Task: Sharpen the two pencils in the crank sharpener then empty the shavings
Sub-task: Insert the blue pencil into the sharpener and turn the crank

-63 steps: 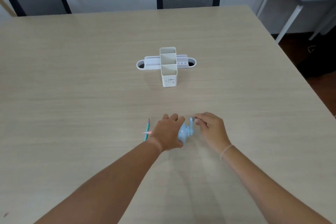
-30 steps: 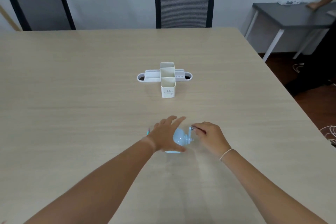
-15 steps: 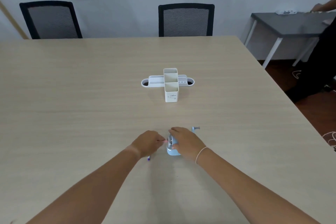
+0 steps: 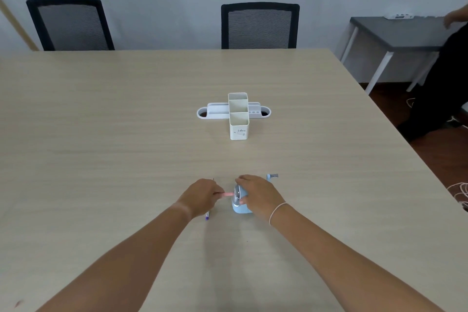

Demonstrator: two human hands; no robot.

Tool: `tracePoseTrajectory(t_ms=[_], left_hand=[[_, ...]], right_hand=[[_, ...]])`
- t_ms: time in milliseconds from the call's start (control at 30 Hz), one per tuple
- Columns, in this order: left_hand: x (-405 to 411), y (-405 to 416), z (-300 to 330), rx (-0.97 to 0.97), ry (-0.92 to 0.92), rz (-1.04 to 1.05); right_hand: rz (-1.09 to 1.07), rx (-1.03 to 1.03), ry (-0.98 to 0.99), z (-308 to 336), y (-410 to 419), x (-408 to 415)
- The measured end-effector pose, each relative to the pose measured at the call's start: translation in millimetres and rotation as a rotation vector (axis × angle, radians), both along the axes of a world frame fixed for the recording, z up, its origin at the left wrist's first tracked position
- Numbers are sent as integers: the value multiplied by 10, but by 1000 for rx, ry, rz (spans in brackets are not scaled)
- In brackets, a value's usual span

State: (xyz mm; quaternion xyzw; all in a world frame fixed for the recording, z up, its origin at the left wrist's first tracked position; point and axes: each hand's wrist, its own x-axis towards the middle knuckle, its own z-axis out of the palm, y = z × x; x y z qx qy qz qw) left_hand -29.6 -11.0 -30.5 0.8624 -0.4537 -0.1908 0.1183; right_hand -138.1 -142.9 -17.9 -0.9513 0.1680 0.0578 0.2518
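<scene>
A light blue crank sharpener [image 4: 238, 208] stands on the table [image 4: 126, 134] near me, its crank handle [image 4: 273, 175] sticking out at the far right. My right hand [image 4: 258, 196] wraps over the sharpener body. My left hand [image 4: 200, 196] pinches a pink pencil [image 4: 228, 194] whose end meets the sharpener's silver front plate. A second pencil [image 4: 207, 216] with a purple end lies on the table, mostly hidden under my left hand.
A white desk organiser [image 4: 236, 114] with two tall cups stands mid-table. Two black mesh chairs [image 4: 259, 25] sit at the far edge. A grey side table [image 4: 395, 33] and a person in dark clothes [image 4: 445, 78] are at the right.
My right hand left the crank and now clasps the sharpener body. My left hand came off the sharpener and holds the pink pencil at its front. The camera tilted up.
</scene>
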Motion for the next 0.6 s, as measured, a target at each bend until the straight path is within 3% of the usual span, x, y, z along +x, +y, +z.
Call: tracePoseTrajectory(t_ms=[333,600], left_hand=[[100,135,-6,57,-41,-22],[554,792,91,42,-72,225]], right_hand=[[19,-3,12,21,19,-3],[11,-10,2,-32,13,9]])
